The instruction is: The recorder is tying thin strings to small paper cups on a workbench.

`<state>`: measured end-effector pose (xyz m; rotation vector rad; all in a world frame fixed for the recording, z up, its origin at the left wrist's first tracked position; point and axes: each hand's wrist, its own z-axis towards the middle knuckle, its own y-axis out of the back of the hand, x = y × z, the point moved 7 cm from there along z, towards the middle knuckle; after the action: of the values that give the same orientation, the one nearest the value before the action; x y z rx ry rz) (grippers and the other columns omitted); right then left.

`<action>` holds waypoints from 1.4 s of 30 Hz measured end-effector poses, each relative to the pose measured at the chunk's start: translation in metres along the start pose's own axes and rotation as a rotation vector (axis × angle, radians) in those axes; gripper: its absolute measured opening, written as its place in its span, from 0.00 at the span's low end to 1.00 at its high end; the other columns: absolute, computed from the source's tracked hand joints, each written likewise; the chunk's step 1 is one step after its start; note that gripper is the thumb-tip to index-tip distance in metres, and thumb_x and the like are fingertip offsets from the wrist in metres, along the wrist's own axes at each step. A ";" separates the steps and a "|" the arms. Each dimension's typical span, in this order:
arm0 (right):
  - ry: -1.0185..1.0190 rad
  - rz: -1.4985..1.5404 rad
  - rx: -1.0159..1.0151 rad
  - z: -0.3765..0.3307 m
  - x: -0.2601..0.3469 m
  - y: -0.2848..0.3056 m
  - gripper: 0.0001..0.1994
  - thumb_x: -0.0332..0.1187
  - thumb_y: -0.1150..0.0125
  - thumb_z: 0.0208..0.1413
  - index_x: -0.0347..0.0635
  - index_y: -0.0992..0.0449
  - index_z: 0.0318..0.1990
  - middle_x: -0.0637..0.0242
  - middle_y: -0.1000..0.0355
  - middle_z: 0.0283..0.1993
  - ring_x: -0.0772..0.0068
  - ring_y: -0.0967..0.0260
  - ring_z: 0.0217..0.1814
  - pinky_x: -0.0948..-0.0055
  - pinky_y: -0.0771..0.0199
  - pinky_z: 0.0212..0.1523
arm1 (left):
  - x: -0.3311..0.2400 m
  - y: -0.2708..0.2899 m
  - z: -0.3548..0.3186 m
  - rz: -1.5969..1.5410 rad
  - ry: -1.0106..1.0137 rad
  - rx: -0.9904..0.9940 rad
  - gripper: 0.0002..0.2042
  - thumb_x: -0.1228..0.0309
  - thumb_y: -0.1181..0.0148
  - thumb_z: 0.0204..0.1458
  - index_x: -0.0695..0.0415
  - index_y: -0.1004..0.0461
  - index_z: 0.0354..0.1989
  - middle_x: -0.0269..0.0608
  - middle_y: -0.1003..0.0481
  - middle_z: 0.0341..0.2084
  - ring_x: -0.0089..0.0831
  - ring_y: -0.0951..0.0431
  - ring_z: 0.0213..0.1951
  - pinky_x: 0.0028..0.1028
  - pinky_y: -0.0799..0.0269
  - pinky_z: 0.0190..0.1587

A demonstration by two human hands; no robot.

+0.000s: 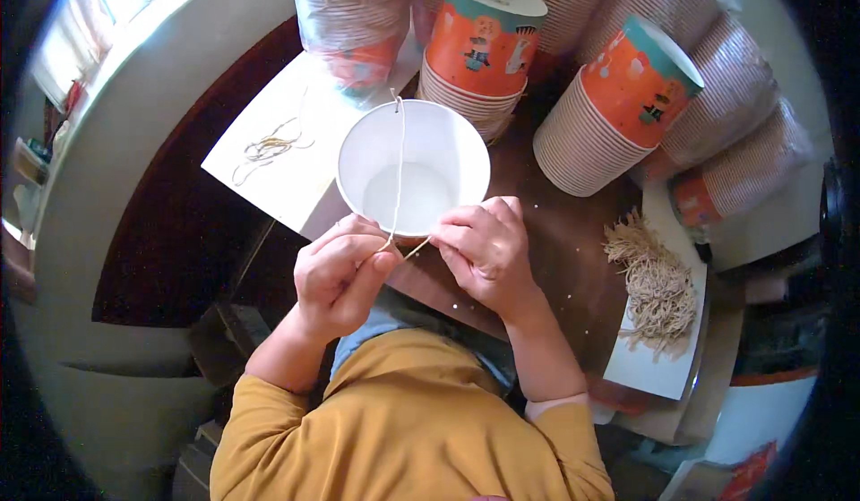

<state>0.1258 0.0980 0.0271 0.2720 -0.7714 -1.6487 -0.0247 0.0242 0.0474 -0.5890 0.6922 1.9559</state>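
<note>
Cream string [401,156] crosses the white tub [434,174], pinched between closed fingertips of left hand [338,274] and right hand [489,248], seemingly for tension.

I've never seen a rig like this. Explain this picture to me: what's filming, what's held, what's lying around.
There is no machine here, just a person's bare hands. A wide fisheye camera worn on their head looks down, so straight edges bend toward the rim.

The left hand and right hand pinch a thin cord in their fingers; it runs across the open mouth of a white-lined bucket from its far rim.

Beyond, on the brown table, are orange-and-teal bucket stacks, some wrapped in plastic. To the right, a heap of beige cords lies on a white board; to the left are loose strands.
</note>
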 end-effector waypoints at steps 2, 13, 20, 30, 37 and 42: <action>-0.007 0.015 0.025 -0.002 -0.001 0.001 0.14 0.30 0.30 0.40 0.48 0.23 0.37 0.67 0.27 0.42 0.68 0.35 0.35 0.67 0.39 0.41 | 0.006 -0.006 0.002 -0.215 -0.024 0.128 0.02 0.85 0.43 0.48 0.65 0.28 0.28 0.42 0.28 0.22 0.33 0.29 0.24 0.30 0.31 0.31; -0.815 0.386 -0.045 -0.011 -0.097 0.010 0.27 0.39 0.33 0.48 0.31 0.30 0.52 0.59 0.31 0.47 0.77 0.36 0.29 0.76 0.31 0.35 | 0.004 -0.018 -0.018 -0.239 -0.279 0.302 0.05 0.78 0.38 0.40 0.59 0.28 0.24 0.37 0.27 0.24 0.34 0.27 0.26 0.33 0.34 0.38; -0.536 0.281 0.128 0.030 -0.062 0.017 0.14 0.24 0.48 0.53 0.33 0.24 0.46 0.53 0.24 0.41 0.62 0.24 0.43 0.68 0.27 0.46 | 0.025 0.045 -0.023 0.014 -0.089 -0.388 0.27 0.46 0.54 0.57 0.59 0.32 0.18 0.49 0.25 0.32 0.38 0.27 0.36 0.34 0.35 0.45; 0.319 -0.412 -0.080 0.097 0.015 0.102 0.17 0.33 0.40 0.51 0.52 0.21 0.50 0.60 0.33 0.62 0.59 0.34 0.53 0.66 0.40 0.55 | 0.038 -0.001 0.124 -0.518 0.315 0.154 0.44 0.52 0.35 0.48 0.60 0.52 0.68 0.54 0.38 0.58 0.38 0.34 0.58 0.36 0.38 0.60; 0.413 -0.430 -0.091 0.157 -0.019 0.111 0.26 0.39 0.37 0.50 0.47 0.30 0.59 0.56 0.43 0.68 0.42 0.55 0.72 0.51 0.50 0.68 | 0.038 -0.022 0.232 -0.582 -0.111 0.118 0.56 0.61 0.24 0.37 0.59 0.62 0.70 0.55 0.43 0.61 0.39 0.36 0.60 0.37 0.36 0.60; 0.297 -0.403 0.058 0.146 -0.072 0.068 0.29 0.33 0.38 0.49 0.44 0.35 0.62 0.52 0.44 0.67 0.45 0.48 0.69 0.55 0.45 0.67 | 0.121 -0.041 0.261 -0.354 -0.008 0.176 0.60 0.57 0.24 0.31 0.61 0.62 0.70 0.55 0.46 0.64 0.40 0.44 0.65 0.33 0.48 0.66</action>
<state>0.1133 0.2115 0.1616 0.7345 -0.5612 -1.9048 -0.0714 0.2930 0.1479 -0.5532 0.6951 1.5523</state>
